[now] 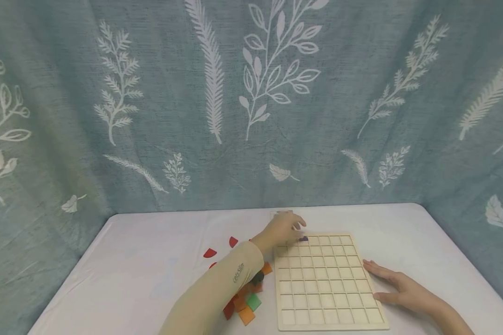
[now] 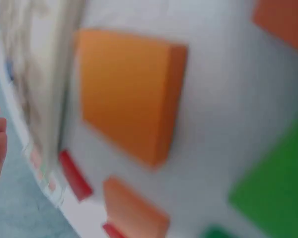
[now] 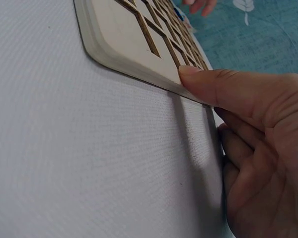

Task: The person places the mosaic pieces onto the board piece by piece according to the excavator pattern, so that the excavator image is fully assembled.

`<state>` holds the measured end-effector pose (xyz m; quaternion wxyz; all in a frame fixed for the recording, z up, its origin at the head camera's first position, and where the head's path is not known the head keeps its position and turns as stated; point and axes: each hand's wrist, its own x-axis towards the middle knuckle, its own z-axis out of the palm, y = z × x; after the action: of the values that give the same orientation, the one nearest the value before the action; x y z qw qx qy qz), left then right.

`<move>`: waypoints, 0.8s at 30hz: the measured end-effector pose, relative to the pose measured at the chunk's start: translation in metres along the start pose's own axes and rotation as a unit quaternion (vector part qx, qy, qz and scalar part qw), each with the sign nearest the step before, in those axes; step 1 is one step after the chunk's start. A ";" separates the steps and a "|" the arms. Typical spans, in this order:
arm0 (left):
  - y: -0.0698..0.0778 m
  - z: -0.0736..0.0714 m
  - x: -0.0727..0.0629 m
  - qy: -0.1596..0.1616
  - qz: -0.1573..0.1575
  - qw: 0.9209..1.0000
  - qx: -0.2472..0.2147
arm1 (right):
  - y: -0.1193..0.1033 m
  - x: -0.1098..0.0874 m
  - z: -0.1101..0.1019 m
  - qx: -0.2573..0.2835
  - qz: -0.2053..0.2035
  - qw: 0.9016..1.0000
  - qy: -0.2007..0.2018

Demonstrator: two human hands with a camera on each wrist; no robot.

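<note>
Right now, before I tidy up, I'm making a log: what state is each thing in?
Grid board: flat on the table, visible cells mostly bare
Dark purple piece: at the board's far row
Left hand: blurred, over the board's far-left part
Right hand: touching the board's right edge
Orange tiles: loose
Green tile: loose
Red pieces: scattered
Curtain: hanging
</note>
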<state>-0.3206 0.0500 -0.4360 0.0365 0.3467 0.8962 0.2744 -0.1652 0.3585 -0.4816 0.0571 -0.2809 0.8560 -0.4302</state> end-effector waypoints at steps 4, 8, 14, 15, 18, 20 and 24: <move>-0.005 -0.018 -0.014 0.046 -0.024 0.997 -0.064 | 0.001 0.001 -0.001 -0.012 -0.003 1.000 0.010; -0.006 -0.037 -0.042 0.068 -0.061 0.985 -0.148 | 0.001 0.001 0.001 -0.031 -0.010 0.999 0.014; -0.012 -0.052 -0.089 0.057 -0.110 0.960 -0.251 | 0.002 -0.001 0.002 -0.058 -0.040 0.997 0.027; -0.013 -0.053 -0.096 0.054 -0.117 0.956 -0.264 | 0.003 -0.001 0.002 -0.060 -0.045 0.997 0.027; -0.016 -0.057 -0.119 0.052 -0.126 0.951 -0.278 | 0.003 -0.001 0.003 -0.054 -0.051 0.997 0.021; -0.020 -0.059 -0.134 0.057 -0.127 0.951 -0.276 | 0.003 0.000 0.003 -0.052 -0.053 0.997 0.021; -0.028 -0.062 -0.163 0.114 -0.161 0.956 -0.217 | 0.004 0.001 0.005 -0.050 -0.048 0.997 0.019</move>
<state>-0.2300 -0.1003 -0.4186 0.0520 0.1474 0.8572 0.4907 -0.1659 0.3562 -0.4875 0.0059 -0.3158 0.8629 -0.3946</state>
